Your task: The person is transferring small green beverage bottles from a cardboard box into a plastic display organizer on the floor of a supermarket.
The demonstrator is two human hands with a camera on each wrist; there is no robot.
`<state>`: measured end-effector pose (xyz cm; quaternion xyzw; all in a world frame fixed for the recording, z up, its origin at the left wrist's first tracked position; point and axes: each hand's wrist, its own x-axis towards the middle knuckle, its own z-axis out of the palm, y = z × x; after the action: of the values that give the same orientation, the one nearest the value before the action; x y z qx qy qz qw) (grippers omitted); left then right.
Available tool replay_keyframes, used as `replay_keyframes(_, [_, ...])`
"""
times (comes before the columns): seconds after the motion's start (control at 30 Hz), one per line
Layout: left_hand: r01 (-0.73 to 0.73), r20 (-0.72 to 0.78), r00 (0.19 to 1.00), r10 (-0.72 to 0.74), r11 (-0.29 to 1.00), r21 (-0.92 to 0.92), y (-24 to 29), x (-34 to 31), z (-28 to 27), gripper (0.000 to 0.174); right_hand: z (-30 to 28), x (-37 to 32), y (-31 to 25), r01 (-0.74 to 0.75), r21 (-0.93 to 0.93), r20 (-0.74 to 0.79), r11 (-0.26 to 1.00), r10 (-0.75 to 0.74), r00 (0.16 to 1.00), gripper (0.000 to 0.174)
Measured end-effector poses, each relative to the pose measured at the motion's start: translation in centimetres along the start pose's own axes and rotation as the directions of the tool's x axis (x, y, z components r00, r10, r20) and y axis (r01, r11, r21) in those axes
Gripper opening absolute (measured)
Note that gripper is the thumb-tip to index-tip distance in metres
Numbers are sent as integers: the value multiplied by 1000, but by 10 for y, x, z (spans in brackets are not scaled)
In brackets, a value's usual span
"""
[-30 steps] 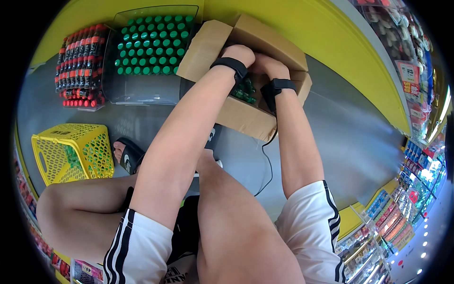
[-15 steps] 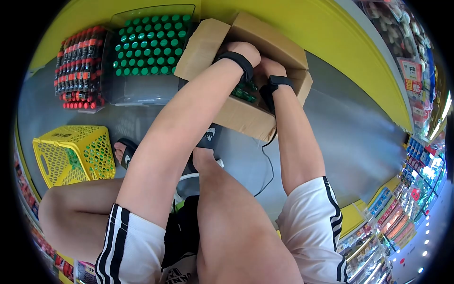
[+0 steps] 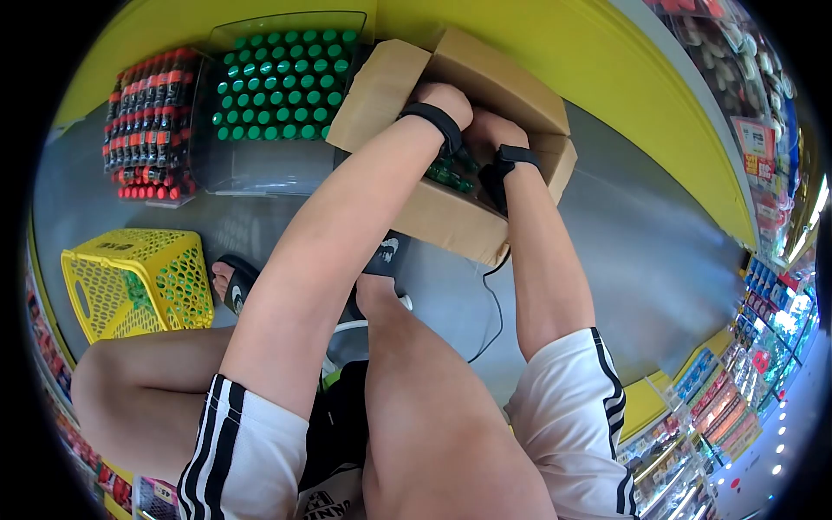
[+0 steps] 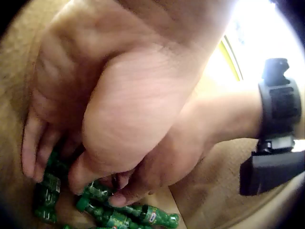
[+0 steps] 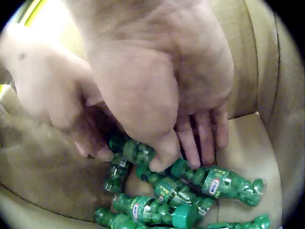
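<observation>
Both hands reach down inside an open cardboard box (image 3: 451, 216). My left hand (image 3: 445, 100) (image 4: 109, 95) has its fingers and thumb curled about a small green bottle (image 4: 46, 198), partly hidden by the hand. Beside it, my right hand (image 3: 496, 132) (image 5: 152, 90) holds another green bottle (image 5: 140, 153) with the thumb across it, the fingers extending behind. Several more green bottles (image 5: 164, 188) lie on their sides below the hands, at the box bottom. The far parts of both held bottles are hidden.
Left of the box stands a clear bin (image 3: 260, 165) with rows of green-capped bottles, then a stack of red-labelled dark bottles (image 3: 152, 121). A yellow basket (image 3: 139, 282) with green items is at the left. A cable (image 3: 497, 321) runs along the floor.
My left forearm has shifted slightly to the right since the earliest frame. Both hands have stayed inside the box, and the box has barely moved in view.
</observation>
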<state>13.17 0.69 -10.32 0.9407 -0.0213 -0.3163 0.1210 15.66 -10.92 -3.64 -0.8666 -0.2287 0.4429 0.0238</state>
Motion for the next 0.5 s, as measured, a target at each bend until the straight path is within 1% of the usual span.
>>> replay_keyframes(0.03, [-49,-76,996,51,998,29,-1,-3,1,39,2,3,3,-2,-2,2,1000,2,1000,56])
replay_keyframes(0.07, [-49,-76,996,51,998,29,-2,-6,1,39,3,8,5,-17,-18,45,1000,18,999,55])
replay_keyframes(0.1, [-50,-148,987,58,997,60,-1,-8,3,35,3,8,5,-33,-35,88,999,36,995,54])
replay_keyframes(0.13, [-47,-218,974,66,995,90,-1,-11,4,31,3,7,6,-33,-36,88,999,36,995,54])
replay_keyframes(0.23, [-15,-216,975,43,991,129,8,-26,-1,31,-1,0,3,-13,-19,73,1000,15,997,49])
replay_keyframes(0.27, [-14,-217,975,43,991,130,10,-29,-8,31,-4,-2,2,-49,-26,97,998,52,994,49])
replay_keyframes(0.3, [7,-81,997,-4,999,34,12,-31,-16,34,-5,-3,2,-83,-33,122,996,87,989,50])
replay_keyframes(0.33, [44,58,998,-40,997,-59,13,-34,-23,38,-5,0,3,-79,-36,121,996,83,989,50])
replay_keyframes(0.4, [48,70,997,-42,996,-77,18,-42,-31,38,-6,2,2,-94,-131,167,987,116,979,49])
replay_keyframes(0.43, [55,81,996,-47,994,-95,18,-47,-34,38,-9,1,-1,-91,-134,166,987,113,980,49])
replay_keyframes(0.5, [29,67,997,-22,995,-100,19,-56,-40,37,-15,-3,-3,-83,-193,228,978,126,965,51])
